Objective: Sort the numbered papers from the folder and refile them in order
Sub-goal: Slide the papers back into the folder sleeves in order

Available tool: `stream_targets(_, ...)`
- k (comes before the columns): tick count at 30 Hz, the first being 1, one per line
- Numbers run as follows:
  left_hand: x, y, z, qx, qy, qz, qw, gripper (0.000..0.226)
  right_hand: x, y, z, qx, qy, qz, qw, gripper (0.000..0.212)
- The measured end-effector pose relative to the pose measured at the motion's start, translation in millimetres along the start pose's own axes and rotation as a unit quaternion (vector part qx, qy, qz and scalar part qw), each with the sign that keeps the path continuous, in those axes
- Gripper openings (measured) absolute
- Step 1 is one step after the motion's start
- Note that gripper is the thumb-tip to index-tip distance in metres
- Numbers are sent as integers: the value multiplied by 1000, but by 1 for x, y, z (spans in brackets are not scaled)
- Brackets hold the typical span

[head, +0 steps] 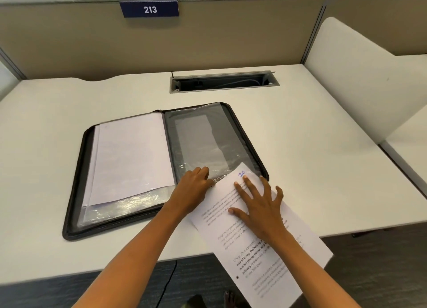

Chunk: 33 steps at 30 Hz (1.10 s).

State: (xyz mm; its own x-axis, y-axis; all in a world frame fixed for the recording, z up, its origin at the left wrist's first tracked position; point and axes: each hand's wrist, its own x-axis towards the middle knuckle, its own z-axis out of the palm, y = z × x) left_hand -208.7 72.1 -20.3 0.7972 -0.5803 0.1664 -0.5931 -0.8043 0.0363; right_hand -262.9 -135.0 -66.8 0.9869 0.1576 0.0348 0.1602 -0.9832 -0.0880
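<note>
A black zip folder (76, 180) lies open on the white desk. Its left side holds white papers (129, 155) in clear sleeves. An empty clear sleeve (203, 141) covers its right side. A printed paper marked "10" (254, 257) lies tilted, its top corner on the folder's lower right and its lower end hanging past the desk's front edge. My right hand (258, 208) rests flat on this paper with fingers spread. My left hand (194, 187) pinches the lower edge of the clear sleeve beside the paper's top corner.
A grey cable tray (224, 82) is set into the desk (323, 157) behind the folder. A beige partition with a "213" sign (149, 9) closes the back. A white divider panel (365, 81) stands on the right. Dark floor shows below the desk's front edge.
</note>
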Motion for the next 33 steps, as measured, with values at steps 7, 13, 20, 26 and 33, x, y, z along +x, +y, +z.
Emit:
stream_targets(7,-7,6,11,30,49,13,998,28,7,-11,1,-1,10,4,1000,81)
stream_targets(13,-5,13,16,43,46,17,998,46,20,-28,-2,27,-23,61,997,85)
stream_targets(20,-10,11,22,-2,22,-15,1000,65,10,-23,-2,108,37,-97,989,61)
stream_targets(26,-12,20,21,-14,32,-15,999,64,24,-19,13,62,-24,-197,978,60)
stream_targets(33,-15,23,20,-7,38,-27,999,59,49,-35,4,65,-38,-118,990,78)
